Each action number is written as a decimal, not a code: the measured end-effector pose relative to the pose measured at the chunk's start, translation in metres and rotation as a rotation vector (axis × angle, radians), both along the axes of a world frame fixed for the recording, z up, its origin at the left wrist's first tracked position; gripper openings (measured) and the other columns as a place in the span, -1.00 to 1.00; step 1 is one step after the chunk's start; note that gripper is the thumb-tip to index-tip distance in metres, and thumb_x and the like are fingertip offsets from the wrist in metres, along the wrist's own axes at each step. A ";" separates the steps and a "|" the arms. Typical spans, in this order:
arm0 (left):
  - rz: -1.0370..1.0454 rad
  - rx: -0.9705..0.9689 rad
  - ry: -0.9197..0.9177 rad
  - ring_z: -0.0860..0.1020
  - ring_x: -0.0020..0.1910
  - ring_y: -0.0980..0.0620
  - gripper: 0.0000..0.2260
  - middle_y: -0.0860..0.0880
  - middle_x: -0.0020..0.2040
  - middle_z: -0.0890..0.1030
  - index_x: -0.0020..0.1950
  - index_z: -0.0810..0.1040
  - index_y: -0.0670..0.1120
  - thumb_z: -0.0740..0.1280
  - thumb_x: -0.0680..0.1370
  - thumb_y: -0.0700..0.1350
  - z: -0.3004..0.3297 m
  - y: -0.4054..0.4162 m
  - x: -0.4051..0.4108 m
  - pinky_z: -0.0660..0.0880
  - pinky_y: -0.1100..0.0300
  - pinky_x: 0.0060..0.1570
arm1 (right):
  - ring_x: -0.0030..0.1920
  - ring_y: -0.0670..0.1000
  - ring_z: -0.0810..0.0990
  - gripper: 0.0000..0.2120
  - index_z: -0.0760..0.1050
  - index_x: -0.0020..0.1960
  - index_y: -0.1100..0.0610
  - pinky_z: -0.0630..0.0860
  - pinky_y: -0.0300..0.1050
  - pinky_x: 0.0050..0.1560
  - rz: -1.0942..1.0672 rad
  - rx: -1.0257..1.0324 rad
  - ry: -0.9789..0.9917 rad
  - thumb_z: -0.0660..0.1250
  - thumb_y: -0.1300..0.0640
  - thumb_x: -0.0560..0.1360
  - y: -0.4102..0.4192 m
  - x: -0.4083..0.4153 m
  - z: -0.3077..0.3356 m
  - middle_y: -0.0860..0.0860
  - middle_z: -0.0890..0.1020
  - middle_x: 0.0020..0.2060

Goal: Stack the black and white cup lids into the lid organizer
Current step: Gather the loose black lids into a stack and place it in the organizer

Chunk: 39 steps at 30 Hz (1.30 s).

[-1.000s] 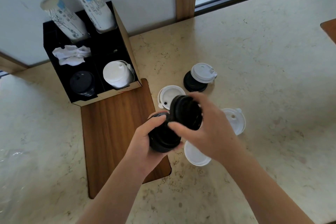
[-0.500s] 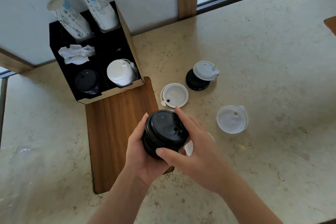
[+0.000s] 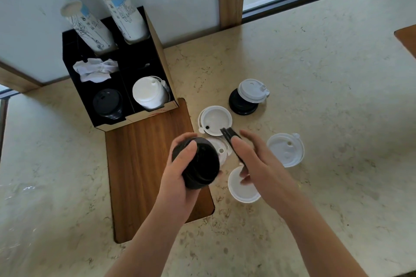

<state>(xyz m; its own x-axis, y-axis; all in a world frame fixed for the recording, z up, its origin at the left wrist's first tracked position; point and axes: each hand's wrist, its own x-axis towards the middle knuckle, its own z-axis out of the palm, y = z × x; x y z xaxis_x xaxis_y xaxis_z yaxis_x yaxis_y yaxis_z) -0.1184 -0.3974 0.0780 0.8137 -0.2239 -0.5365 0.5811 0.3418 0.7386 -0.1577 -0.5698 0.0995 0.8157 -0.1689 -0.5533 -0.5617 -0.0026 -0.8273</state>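
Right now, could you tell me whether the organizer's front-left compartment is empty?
Not empty: a stack of black lids sits inside the organizer, beside the white lids.

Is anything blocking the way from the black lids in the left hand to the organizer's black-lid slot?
Nothing visible. Only bare wooden board lies between the black lid stack in the left hand and the organizer; its front-left compartment is open on top.

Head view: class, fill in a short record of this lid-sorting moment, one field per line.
left hand: grips black lid stack
right hand: holds one black lid edge-on
organizer: black lids front-left, white lids front-right
loose white lids on counter: five visible
remaining black lid: under a white lid
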 end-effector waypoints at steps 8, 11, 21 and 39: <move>-0.318 0.741 -0.996 0.46 0.34 0.02 -0.42 -0.02 0.34 0.43 0.36 0.38 0.21 0.52 0.41 0.20 -0.005 0.012 0.000 0.44 0.33 0.26 | -0.23 0.07 0.59 -0.29 0.62 0.22 0.08 0.60 -0.04 -0.30 0.082 0.449 0.347 0.16 -0.50 0.49 0.017 0.004 -0.001 0.15 0.58 -0.07; -0.369 0.782 -1.064 0.40 0.38 0.15 -0.38 0.00 0.39 0.36 0.37 0.37 0.17 0.49 0.41 0.32 -0.003 0.012 0.001 0.40 0.39 0.29 | -0.18 0.08 0.58 -0.28 0.63 0.20 0.04 0.61 -0.04 -0.27 0.189 0.515 0.320 0.09 -0.53 0.51 0.020 0.005 -0.001 0.11 0.60 -0.14; -0.500 0.722 -1.062 0.43 0.42 0.00 -0.27 -0.05 0.43 0.35 0.37 0.36 0.05 0.59 0.33 0.23 0.004 0.002 -0.004 0.54 0.13 0.29 | -0.13 0.18 0.74 0.03 0.65 0.16 0.17 0.67 0.07 -0.10 0.384 0.318 0.360 -0.11 -0.67 0.39 0.011 0.018 -0.004 0.23 0.74 -0.09; 0.055 -0.019 0.106 0.66 0.17 -0.25 -0.60 -0.16 0.20 0.66 0.10 0.67 0.03 0.57 0.28 -0.03 -0.001 -0.025 0.046 0.67 -0.20 -0.02 | -0.02 0.11 0.61 -0.77 0.54 0.13 0.17 0.57 0.04 0.02 0.294 -0.806 0.044 0.26 0.03 0.60 -0.064 0.098 -0.108 0.10 0.65 0.07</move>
<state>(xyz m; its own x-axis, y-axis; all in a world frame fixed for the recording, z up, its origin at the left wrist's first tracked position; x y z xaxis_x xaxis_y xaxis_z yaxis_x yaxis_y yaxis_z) -0.0721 -0.4219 0.0770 0.7641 -0.1914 -0.6160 0.6353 0.3891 0.6671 -0.0598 -0.6340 -0.0082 0.8686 -0.3089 -0.3876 -0.4776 -0.7307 -0.4878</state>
